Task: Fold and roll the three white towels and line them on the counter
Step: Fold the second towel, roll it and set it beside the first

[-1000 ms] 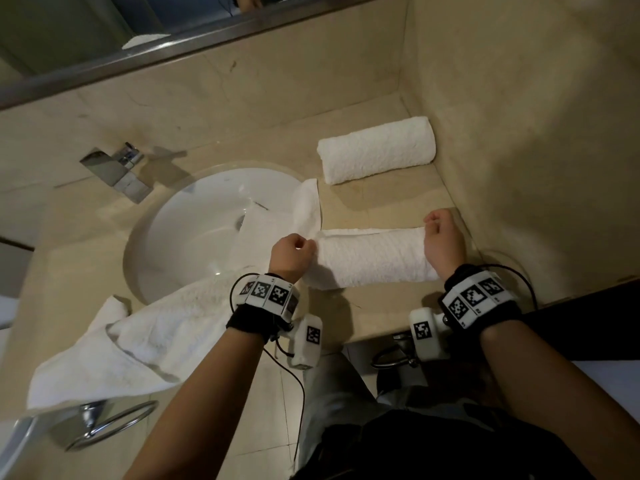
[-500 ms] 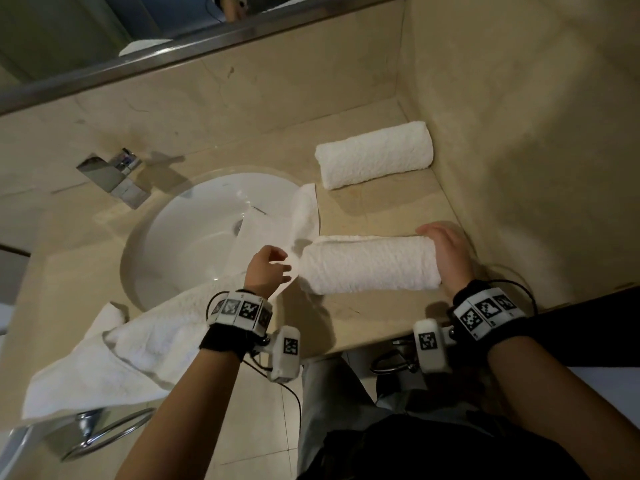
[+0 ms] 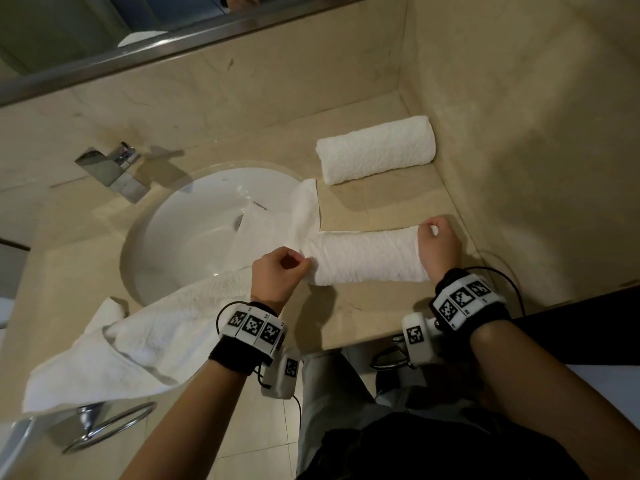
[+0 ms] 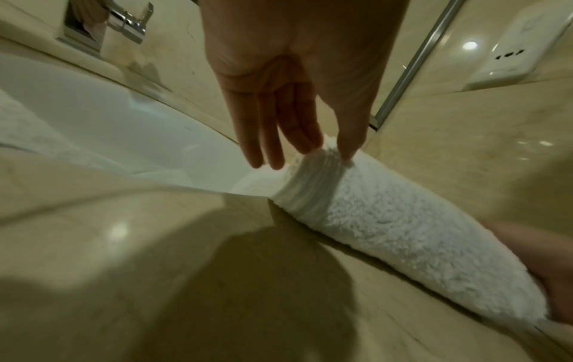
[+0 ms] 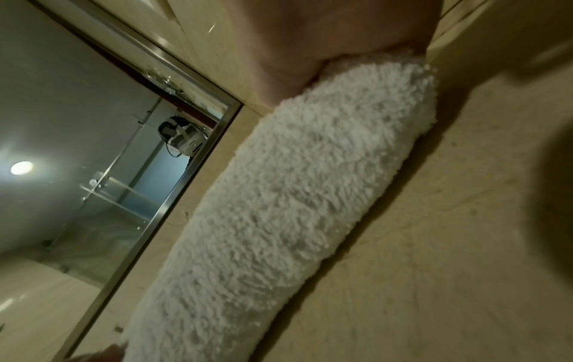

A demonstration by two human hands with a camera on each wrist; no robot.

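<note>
White terry is lying half-rolled (image 3: 363, 256) on the desk (image 3: 346, 317) near its front edge; the left hand (image 3: 277, 275) is pinching its sink-side end, fingers (image 4: 297, 137) curling onto the coil, while the right hand (image 3: 437, 247) is gripping the other end. Keeping both ends level and rolling tightly should be tidying it. Beyond, a finished roll (image 3: 375, 148) is sitting by the wall.

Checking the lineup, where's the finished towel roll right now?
In the head view the finished roll lies at the counter's far right corner against the wall, right of the sink and behind the roll in the hands.
</note>
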